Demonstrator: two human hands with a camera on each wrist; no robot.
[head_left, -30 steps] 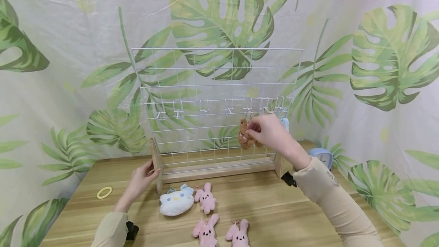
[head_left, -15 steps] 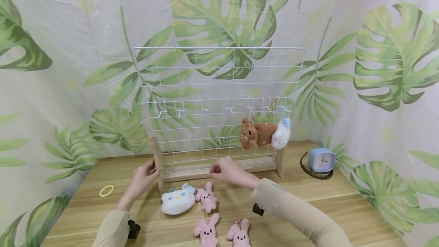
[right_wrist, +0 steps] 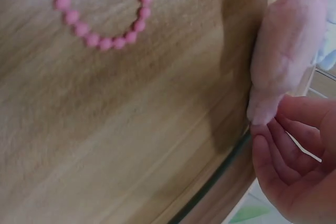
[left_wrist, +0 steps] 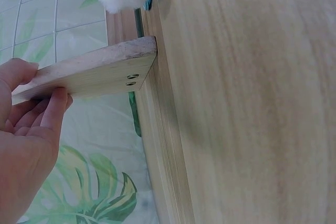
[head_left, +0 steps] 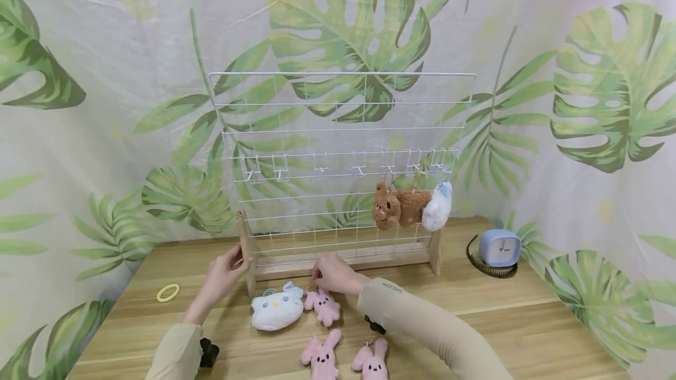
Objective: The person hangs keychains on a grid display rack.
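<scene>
My left hand (head_left: 223,274) grips the wooden side leg (head_left: 246,242) of a white wire grid rack (head_left: 343,74). In the left wrist view, thumb and fingers lie on either side of that leg (left_wrist: 105,66). My right hand (head_left: 338,275) pinches the ear of a pink plush bunny (head_left: 325,308) at the foot of the rack. The right wrist view shows the fingertips on the tip of the bunny's ear (right_wrist: 262,108). Left of this bunny lies a white plush pouch (head_left: 277,309) with a blue bow. Two more pink bunnies lie nearer, one (head_left: 323,359) left of the other (head_left: 372,362).
From the rack's hooks (head_left: 359,170) hang brown plush toys (head_left: 388,210) and a white plush (head_left: 436,209) at the right. A blue clock (head_left: 500,247) with a dark coiled cord stands right. Left is a yellow ring (head_left: 168,292). The right wrist view holds a pink bead string (right_wrist: 105,43).
My right hand has left the brown plush, which now hangs on its hook, and moved down and left to the nearest pink bunny's ear. My left hand stays on the rack's leg.
</scene>
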